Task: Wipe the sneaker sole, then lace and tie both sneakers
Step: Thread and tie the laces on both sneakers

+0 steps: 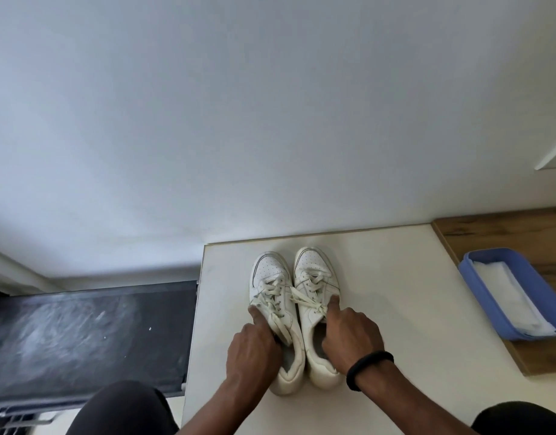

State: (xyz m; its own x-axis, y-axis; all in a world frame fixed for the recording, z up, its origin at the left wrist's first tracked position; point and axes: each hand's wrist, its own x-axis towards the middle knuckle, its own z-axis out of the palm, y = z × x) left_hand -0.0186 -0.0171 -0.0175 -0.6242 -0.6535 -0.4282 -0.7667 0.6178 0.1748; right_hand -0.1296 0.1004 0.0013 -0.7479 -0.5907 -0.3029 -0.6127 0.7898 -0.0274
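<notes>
Sneakers (272,273), 2 white, touching; left hand (254,346), right hand (352,332) grip 1 each.

I see two white sneakers side by side on the white tabletop (395,293). My left hand (254,346) grips the left sneaker (270,277) and my right hand (352,334) the right sneaker (314,268), index fingers stretched along their outer sides. A blue tray (477,277) of white sheets (508,296) sits well apart, right.

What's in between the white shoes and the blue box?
Only bare white table. In the head view nothing sits between the sneakers and the blue tray.
</notes>
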